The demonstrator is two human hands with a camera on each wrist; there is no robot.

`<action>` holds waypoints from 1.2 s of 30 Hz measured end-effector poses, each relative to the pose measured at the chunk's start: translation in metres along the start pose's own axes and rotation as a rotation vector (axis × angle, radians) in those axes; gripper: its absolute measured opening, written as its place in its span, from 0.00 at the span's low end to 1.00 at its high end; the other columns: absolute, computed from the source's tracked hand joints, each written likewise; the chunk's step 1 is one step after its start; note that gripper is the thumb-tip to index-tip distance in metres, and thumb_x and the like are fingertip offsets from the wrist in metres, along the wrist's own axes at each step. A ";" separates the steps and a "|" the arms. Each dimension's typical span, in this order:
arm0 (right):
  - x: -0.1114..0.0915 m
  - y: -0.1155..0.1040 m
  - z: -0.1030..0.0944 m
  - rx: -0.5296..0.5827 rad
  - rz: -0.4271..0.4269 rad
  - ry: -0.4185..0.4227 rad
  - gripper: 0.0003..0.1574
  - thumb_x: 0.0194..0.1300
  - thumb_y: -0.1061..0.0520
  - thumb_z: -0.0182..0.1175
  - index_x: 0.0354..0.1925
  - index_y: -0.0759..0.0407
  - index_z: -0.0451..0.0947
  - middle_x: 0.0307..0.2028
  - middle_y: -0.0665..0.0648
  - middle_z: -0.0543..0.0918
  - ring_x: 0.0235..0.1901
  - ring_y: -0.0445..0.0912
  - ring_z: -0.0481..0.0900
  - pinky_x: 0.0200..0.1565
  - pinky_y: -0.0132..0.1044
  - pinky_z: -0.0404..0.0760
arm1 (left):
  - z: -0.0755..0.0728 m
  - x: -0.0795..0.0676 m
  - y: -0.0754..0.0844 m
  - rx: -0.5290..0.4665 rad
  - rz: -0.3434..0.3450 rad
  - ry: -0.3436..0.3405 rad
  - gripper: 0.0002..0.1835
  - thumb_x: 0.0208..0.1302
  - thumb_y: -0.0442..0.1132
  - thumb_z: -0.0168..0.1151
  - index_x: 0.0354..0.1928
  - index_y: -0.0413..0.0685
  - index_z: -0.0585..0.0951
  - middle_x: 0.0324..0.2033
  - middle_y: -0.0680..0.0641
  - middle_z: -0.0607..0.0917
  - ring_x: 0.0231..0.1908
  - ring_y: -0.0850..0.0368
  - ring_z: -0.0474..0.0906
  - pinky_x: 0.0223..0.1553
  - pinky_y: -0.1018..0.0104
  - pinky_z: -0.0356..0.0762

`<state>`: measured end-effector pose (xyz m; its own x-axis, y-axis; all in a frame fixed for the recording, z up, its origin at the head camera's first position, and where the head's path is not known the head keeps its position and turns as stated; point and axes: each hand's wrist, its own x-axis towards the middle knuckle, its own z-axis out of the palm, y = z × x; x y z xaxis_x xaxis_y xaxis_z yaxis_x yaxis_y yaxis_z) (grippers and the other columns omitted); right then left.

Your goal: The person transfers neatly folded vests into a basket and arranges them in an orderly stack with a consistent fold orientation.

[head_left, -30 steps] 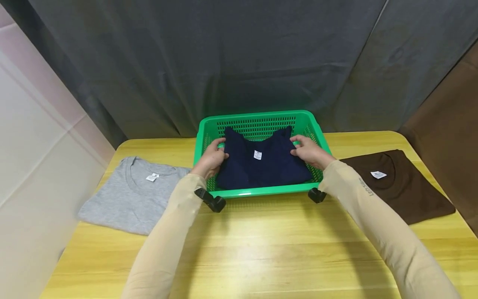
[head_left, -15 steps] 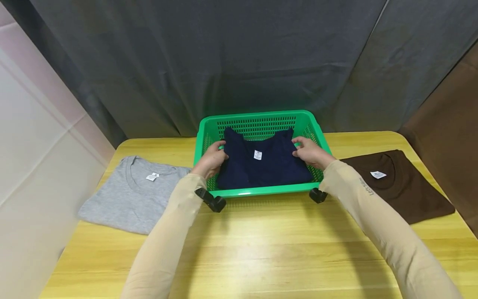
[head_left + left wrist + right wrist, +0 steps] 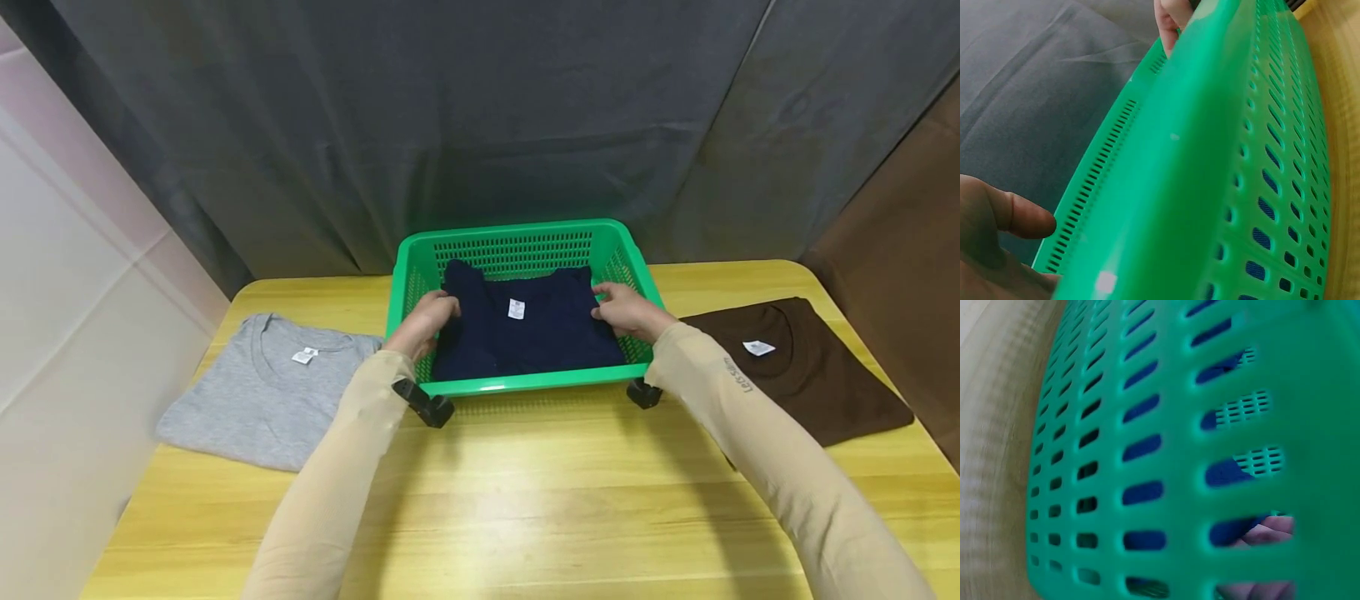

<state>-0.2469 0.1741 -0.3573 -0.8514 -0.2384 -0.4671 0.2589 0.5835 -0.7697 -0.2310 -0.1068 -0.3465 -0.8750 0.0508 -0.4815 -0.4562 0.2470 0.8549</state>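
Observation:
A folded navy T-shirt with a white neck label lies inside a green plastic basket. My left hand reaches over the basket's left side, its fingers at the shirt's left edge. In the left wrist view, the left thumb is straight and apart from the cloth, and the other fingers are partly hidden behind the rim. At the shirt's right edge is my right hand, thumb and forefinger spread apart. Through the slots in the right wrist view, its fingers show beside the blue cloth.
A folded grey T-shirt lies left of the basket on the wooden table. To the right is a folded brown T-shirt, partly behind the right sleeve. A dark grey curtain hangs behind the basket.
The navy shirt's raised shoulder corners have sunk lower into the basket. My right hand has shifted slightly right, and the left hand has turned a little over the shirt's edge.

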 end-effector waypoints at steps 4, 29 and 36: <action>0.000 0.001 0.000 -0.019 0.016 -0.019 0.35 0.68 0.65 0.39 0.69 0.64 0.40 0.64 0.71 0.52 0.10 0.38 0.49 0.20 0.32 0.57 | 0.000 0.002 -0.001 -0.015 -0.026 0.013 0.31 0.53 0.31 0.41 0.64 0.40 0.57 0.69 0.44 0.45 0.66 0.49 0.43 0.62 0.48 0.50; -0.001 0.003 0.005 -0.121 0.076 -0.163 0.39 0.67 0.64 0.39 0.69 0.65 0.32 0.68 0.70 0.35 0.66 0.63 0.42 0.60 0.58 0.55 | 0.001 0.002 -0.004 0.048 -0.104 -0.049 0.24 0.54 0.37 0.42 0.56 0.39 0.60 0.68 0.43 0.49 0.64 0.47 0.49 0.62 0.40 0.44; -0.002 0.005 0.005 -0.123 0.078 -0.163 0.39 0.67 0.64 0.39 0.69 0.66 0.34 0.68 0.70 0.36 0.67 0.63 0.41 0.60 0.58 0.56 | 0.001 -0.001 -0.003 0.065 -0.112 -0.063 0.29 0.54 0.38 0.42 0.61 0.39 0.57 0.69 0.44 0.46 0.66 0.47 0.46 0.62 0.39 0.42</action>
<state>-0.2417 0.1731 -0.3623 -0.7432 -0.3053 -0.5953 0.2555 0.6928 -0.6743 -0.2289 -0.1062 -0.3489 -0.8065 0.0795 -0.5859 -0.5369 0.3167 0.7820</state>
